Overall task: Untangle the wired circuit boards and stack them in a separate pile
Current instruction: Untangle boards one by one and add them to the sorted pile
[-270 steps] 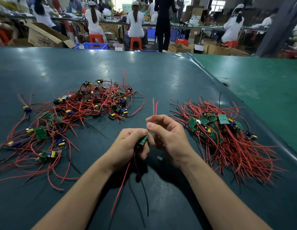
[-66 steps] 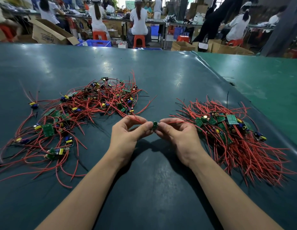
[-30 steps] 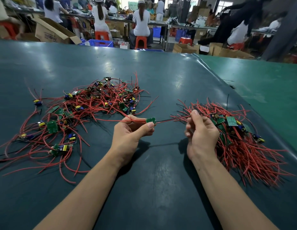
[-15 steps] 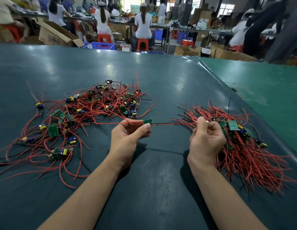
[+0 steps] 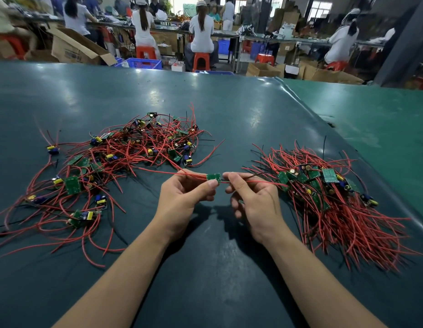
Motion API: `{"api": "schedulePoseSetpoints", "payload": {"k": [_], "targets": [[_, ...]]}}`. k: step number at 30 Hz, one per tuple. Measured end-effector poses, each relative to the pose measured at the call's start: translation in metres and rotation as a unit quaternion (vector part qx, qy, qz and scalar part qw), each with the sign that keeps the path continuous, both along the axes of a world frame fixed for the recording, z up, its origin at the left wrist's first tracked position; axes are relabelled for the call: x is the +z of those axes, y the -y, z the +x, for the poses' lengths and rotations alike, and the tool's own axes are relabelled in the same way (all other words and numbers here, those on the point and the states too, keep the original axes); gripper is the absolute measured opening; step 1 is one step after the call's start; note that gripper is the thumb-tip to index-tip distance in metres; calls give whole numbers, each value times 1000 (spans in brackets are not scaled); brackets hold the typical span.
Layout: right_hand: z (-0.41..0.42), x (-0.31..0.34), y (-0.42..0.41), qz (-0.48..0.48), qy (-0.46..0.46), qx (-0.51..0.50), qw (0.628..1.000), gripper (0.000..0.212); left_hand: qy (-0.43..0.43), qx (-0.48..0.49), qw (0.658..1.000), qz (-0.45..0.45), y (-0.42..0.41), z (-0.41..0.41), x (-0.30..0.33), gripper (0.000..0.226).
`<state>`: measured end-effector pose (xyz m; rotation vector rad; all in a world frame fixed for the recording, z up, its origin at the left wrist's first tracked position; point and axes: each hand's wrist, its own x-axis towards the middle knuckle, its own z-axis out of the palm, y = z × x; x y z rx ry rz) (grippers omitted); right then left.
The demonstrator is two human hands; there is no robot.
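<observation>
A small green circuit board with red and black wires is pinched between the thumb and fingers of my left hand above the table. My right hand pinches its wires just right of the board. Red wires trail left from the board toward the tangled pile of wired boards at left. The sorted pile lies at right, its boards grouped at the top and its red wires fanning toward me.
The dark green table mat ends at a raised seam on the right, with a lighter green surface beyond. Seated workers, cardboard boxes and blue crates stand past the far edge.
My right hand has slid back left along the wires, from over the sorted pile to right beside the board. The left hand still holds the board in the same place.
</observation>
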<state>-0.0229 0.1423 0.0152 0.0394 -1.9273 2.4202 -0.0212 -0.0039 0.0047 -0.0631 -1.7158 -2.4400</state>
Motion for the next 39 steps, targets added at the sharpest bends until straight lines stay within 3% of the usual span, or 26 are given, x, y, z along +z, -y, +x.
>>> {"api": "schedulePoseSetpoints", "payload": {"k": [5, 8, 16, 21, 24, 27, 29, 30, 31, 34, 36, 39], "targets": [[1, 2, -2, -3, 17, 45, 999, 15, -6, -10, 1000, 13, 3, 0, 0, 26], [-2, 3, -3, 6, -2, -3, 1000, 12, -21, -2, 999, 29, 1, 0, 1, 15], [-13, 13, -29, -123, -50, -152, 979, 14, -27, 62, 993, 98, 2, -2, 6, 20], [-13, 7, -27, -105, -24, -141, 984, 26, -34, 64, 990, 120, 5, 0, 9, 27], [-12, -1, -26, -14, 26, -93, 995, 30, -40, 27, 986, 158, 5, 1, 13, 23], [-10, -6, -23, 177, 13, -69, 982, 17, -45, 14, 983, 176, 5, 2, 18, 13], [-10, -8, -21, 295, 0, -93, 951, 48, -33, -13, 980, 194, 6, 3, 22, 15], [-9, -6, -21, 301, 9, -108, 948, 61, -22, -36, 978, 207, 7, 4, 24, 17], [-9, -3, -22, 262, 18, -115, 958, 58, -10, -59, 974, 220, 8, 5, 25, 18], [-8, 3, -23, 63, 60, -56, 995, 10, 21, -120, 961, 250, 12, 8, 28, 20], [-5, 4, -21, 20, 67, 16, 997, 24, 20, -152, 965, 214, 11, 9, 25, 34], [2, 6, -12, 27, 79, 115, 990, 39, 2, -169, 980, 104, 1, 9, 16, 25]]}}
